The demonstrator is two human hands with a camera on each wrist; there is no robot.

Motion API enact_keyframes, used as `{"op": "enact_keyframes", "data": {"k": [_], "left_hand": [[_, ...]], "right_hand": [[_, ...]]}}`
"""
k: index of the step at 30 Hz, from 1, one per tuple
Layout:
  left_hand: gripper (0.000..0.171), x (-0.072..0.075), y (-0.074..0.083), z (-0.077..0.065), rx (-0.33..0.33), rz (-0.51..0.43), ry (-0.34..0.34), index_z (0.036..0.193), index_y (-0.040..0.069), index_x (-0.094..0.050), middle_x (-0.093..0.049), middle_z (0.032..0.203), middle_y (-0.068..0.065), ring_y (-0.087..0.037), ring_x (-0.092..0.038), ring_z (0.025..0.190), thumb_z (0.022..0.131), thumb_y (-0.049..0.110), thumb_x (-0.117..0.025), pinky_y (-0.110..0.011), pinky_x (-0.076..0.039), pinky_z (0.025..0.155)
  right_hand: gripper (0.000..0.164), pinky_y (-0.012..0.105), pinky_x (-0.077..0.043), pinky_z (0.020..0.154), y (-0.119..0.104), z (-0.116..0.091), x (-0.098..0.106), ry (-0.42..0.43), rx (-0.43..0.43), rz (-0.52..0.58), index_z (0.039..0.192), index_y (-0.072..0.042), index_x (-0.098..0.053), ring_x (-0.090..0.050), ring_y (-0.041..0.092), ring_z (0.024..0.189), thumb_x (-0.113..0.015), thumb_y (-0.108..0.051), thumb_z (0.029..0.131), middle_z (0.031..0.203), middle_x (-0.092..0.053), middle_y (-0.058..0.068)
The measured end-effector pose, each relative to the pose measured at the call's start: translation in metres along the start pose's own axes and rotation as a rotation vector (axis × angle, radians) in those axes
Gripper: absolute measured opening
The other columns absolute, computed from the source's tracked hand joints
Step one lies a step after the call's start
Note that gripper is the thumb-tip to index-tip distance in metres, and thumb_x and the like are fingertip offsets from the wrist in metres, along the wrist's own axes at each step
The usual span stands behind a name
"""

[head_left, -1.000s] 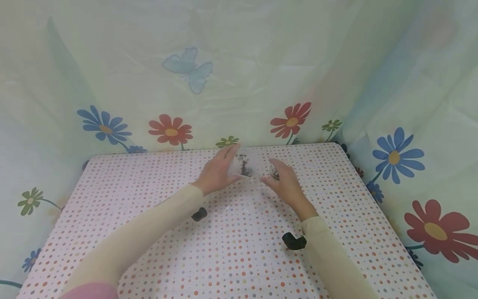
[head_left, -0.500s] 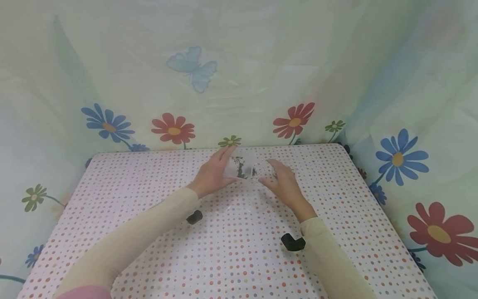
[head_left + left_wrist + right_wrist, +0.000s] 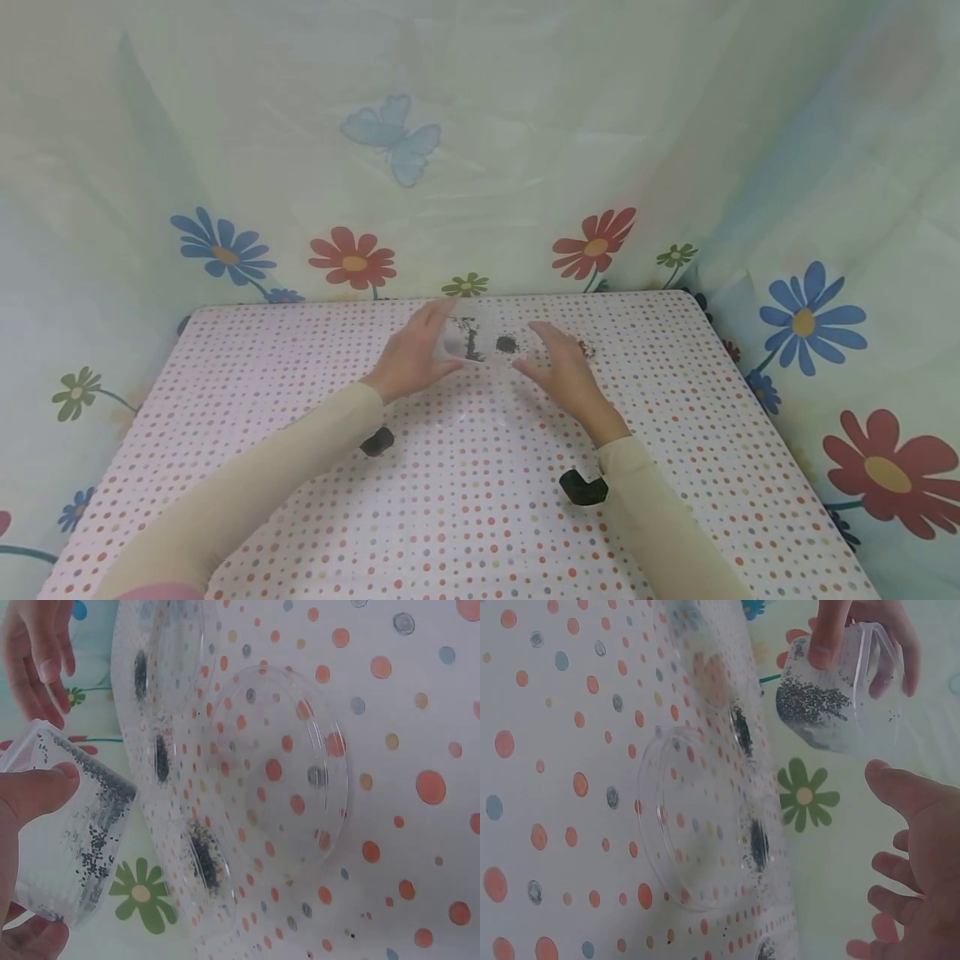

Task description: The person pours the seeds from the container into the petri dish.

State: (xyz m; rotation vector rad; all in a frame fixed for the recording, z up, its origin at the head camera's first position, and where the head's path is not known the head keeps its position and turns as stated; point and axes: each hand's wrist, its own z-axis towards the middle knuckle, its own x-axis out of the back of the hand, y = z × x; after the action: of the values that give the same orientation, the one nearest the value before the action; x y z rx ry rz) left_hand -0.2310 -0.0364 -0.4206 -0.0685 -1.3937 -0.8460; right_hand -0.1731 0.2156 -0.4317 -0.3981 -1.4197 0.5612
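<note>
My left hand [image 3: 408,354] holds a clear plastic box [image 3: 82,832], thumb on one side and fingers on the other. The box is tilted, and small black grains [image 3: 810,701] lie against its walls. My right hand [image 3: 567,367] is beside it, fingers spread and holding nothing; a gap parts the two in the head view. Below on the table are small heaps of black grains: a middle heap [image 3: 507,343], one heap [image 3: 204,859] in a small clear dish, and another partly hidden behind my right hand. Whether every heap lies in a dish cannot be told.
Larger clear round dishes, one plain in the left wrist view [image 3: 277,772], stand on the dotted tablecloth [image 3: 480,517] nearer me. A flowered curtain [image 3: 495,167] hangs behind the table. Black angular pieces [image 3: 582,487] sit at both wrists.
My left hand has moved left with the box, uncovering the middle heap of black grains. My right hand has shifted slightly left, so the heap beside it shows more.
</note>
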Motion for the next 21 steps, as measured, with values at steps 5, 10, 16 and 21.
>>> {"op": "enact_keyframes", "data": {"k": [5,10,16,21], "left_hand": [[0.102,0.005,-0.008,-0.005,0.026,-0.006,0.022,0.155,0.027,-0.014,-0.031,0.156,-0.004,-0.027,-0.043,0.135,0.078,0.040,-0.079,-0.048,-0.049,0.101],[0.102,0.008,-0.016,-0.010,0.029,0.002,0.043,0.155,0.027,-0.016,-0.032,0.155,-0.003,-0.026,-0.042,0.137,0.077,0.041,-0.080,-0.048,-0.048,0.102],[0.102,0.010,-0.026,-0.015,0.049,0.020,0.067,0.154,0.025,-0.017,-0.033,0.155,-0.004,-0.026,-0.041,0.138,0.076,0.043,-0.080,-0.047,-0.045,0.106],[0.103,0.012,-0.034,-0.018,0.072,0.022,0.084,0.154,0.021,-0.018,-0.032,0.155,-0.005,-0.027,-0.040,0.138,0.075,0.041,-0.081,-0.047,-0.042,0.109]], "right_hand": [[0.067,0.055,-0.019,0.120,-0.002,0.000,-0.002,0.004,0.024,-0.012,0.146,-0.008,-0.039,-0.033,0.034,0.143,-0.065,-0.036,0.091,0.152,-0.040,0.015],[0.067,0.054,-0.022,0.119,-0.003,0.001,-0.006,-0.008,0.020,-0.025,0.147,-0.009,-0.038,-0.033,0.033,0.143,-0.065,-0.037,0.091,0.152,-0.040,0.013],[0.068,0.052,-0.025,0.119,-0.006,0.001,-0.011,-0.019,0.001,-0.021,0.148,-0.011,-0.036,-0.032,0.032,0.144,-0.064,-0.039,0.092,0.154,-0.038,0.011],[0.069,0.053,-0.022,0.119,-0.009,0.002,-0.012,-0.029,-0.010,-0.029,0.148,-0.011,-0.036,-0.032,0.032,0.144,-0.064,-0.039,0.092,0.154,-0.037,0.012]]}}
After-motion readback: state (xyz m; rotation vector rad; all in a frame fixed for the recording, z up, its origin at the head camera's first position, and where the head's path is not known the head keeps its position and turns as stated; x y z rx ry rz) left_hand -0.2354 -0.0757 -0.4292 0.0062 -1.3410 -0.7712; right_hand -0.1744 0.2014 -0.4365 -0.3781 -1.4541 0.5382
